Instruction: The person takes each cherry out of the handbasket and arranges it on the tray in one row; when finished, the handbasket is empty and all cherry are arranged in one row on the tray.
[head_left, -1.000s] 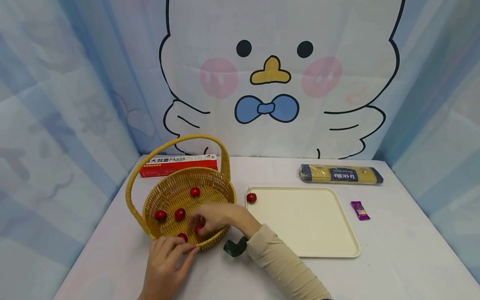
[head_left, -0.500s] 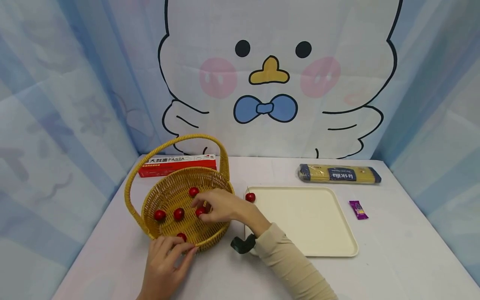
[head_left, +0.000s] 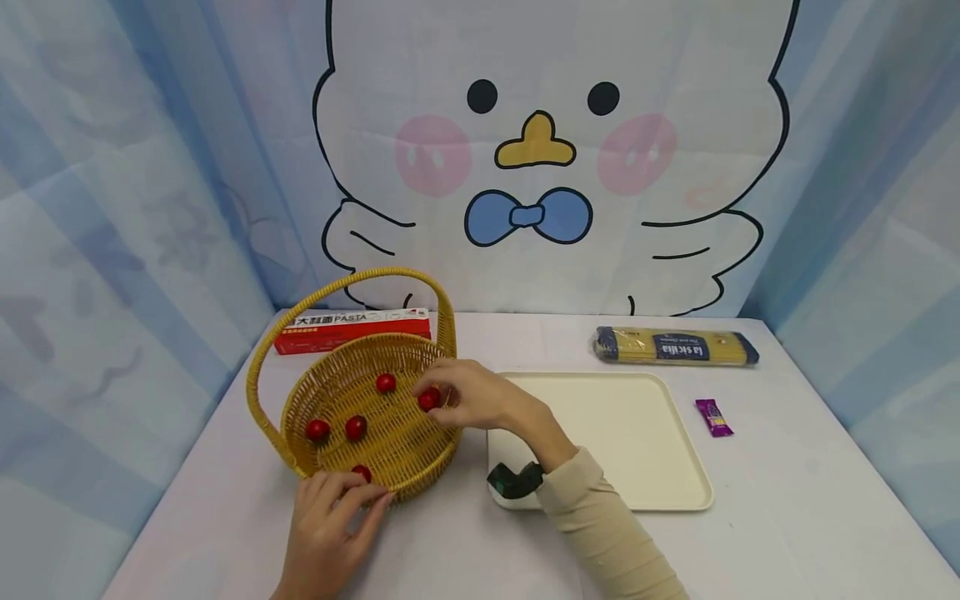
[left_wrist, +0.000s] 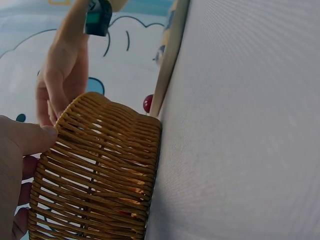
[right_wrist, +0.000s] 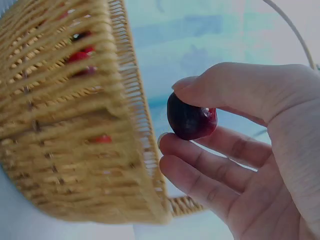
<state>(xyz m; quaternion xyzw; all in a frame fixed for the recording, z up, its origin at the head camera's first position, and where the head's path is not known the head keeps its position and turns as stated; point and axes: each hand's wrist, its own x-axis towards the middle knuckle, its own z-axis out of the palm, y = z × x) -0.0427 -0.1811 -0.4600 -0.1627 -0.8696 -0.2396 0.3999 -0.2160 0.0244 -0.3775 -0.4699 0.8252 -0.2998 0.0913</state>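
Chick-printed cloth (head_left: pixel 540 275) hangs behind; left hand (head_left: pixel 330 517) pinches wicker basket (head_left: pixel 408 433) at six o'clock, seemingly steadying it; right hand (head_left: pixel 483 396) pinches a cherry (right_wrist: pixel 190 120) near three o'clock.

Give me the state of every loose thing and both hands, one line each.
Round yellow wicker basket: upright, handle raised, four round red cherries visible inside.
Left hand: gripping the basket's rim.
Right hand: pinching a cherry.
Dark-red held cherry: off the basket floor.
Cream rectangular tray: lying flat.
Red cherry near the tray: unheld.
Red-and-white cardboard pasta box: lying down.
Clear-and-navy spaghetti pack: lying down.
Small purple packet: lying flat.
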